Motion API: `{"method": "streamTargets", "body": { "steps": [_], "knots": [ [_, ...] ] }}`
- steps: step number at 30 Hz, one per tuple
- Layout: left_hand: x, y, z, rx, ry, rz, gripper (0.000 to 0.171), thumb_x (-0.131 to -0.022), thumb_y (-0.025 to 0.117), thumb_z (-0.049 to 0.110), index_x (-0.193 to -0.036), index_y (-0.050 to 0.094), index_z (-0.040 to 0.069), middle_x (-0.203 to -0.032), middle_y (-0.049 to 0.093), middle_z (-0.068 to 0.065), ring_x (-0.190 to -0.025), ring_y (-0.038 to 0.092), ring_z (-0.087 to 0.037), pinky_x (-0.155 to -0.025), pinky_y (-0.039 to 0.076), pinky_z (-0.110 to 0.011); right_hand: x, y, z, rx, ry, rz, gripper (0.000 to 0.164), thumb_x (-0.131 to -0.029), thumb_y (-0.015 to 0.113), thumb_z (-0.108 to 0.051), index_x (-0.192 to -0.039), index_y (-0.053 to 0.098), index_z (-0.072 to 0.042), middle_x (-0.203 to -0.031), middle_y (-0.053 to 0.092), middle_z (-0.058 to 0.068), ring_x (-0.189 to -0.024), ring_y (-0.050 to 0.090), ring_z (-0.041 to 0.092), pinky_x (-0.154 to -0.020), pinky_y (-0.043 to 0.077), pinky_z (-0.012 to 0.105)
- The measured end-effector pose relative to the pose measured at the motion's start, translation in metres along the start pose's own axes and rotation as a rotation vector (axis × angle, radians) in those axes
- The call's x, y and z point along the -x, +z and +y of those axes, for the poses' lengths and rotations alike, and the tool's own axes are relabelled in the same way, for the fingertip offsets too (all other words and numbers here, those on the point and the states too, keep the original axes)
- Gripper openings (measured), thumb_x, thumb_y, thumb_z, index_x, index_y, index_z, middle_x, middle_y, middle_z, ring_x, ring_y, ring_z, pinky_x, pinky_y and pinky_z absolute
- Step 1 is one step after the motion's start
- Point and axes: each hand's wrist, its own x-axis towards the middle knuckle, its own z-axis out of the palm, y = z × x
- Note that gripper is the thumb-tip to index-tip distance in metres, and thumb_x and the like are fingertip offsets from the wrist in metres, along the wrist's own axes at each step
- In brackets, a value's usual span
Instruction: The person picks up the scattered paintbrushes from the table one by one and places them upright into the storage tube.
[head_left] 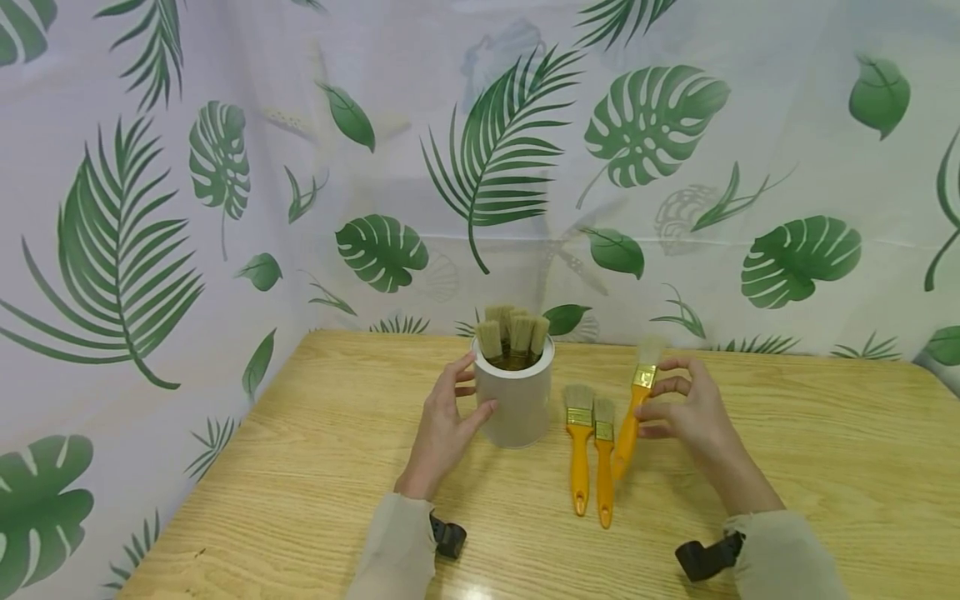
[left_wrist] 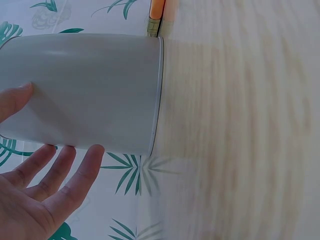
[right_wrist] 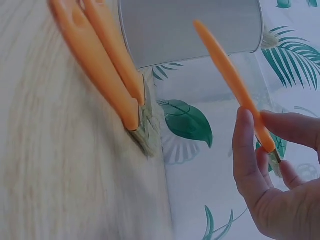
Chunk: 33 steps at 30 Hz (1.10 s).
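Observation:
A white can (head_left: 514, 408) stands upright with several paintbrushes (head_left: 517, 333) in it, bristles up. My left hand (head_left: 446, 421) is at the can's left side, thumb on its front and fingertips right at its wall. In the left wrist view those fingers (left_wrist: 75, 185) look nearly straight. Between thumb and fingers my right hand (head_left: 690, 408) pinches a paintbrush (head_left: 628, 429) with an orange handle near its metal band, bristles upward, tilted. Two more orange-handled paintbrushes, a wider one (head_left: 579, 458) and a narrower one (head_left: 604, 475), lie side by side right of the can.
Under everything is a light wooden table (head_left: 300, 500). A white cloth with green leaf prints (head_left: 510, 142) hangs behind its back edge and along the left. Dark wrist cameras (head_left: 448, 537) sit on both sleeves.

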Motion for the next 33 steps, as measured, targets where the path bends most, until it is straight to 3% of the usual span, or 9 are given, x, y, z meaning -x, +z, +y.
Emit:
{"method": "streamTargets", "body": {
  "steps": [27, 33],
  "knots": [
    [-0.001, 0.0, -0.001, -0.011, 0.02, 0.004, 0.063, -0.091, 0.075, 0.001, -0.145, 0.043, 0.002, -0.132, 0.056, -0.023, -0.114, 0.06, -0.042, -0.092, 0.053, -0.06, -0.008, 0.018, -0.025, -0.25, -0.167, 0.143, 0.055, -0.088, 0.061, 0.023, -0.116, 0.029, -0.012, -0.102, 0.044, 0.014, -0.074, 0.07, 0.016, -0.065, 0.064, 0.037],
    [-0.002, 0.0, -0.002, -0.014, 0.028, 0.004, 0.063, -0.091, 0.075, 0.0, -0.145, 0.042, 0.001, -0.132, 0.056, -0.024, -0.114, 0.06, -0.043, -0.094, 0.053, -0.058, -0.009, 0.026, -0.035, -0.328, -0.173, 0.213, 0.053, -0.09, 0.061, 0.021, -0.114, 0.029, -0.014, -0.104, 0.044, 0.014, -0.073, 0.069, 0.016, -0.065, 0.064, 0.035]
  ]
}}
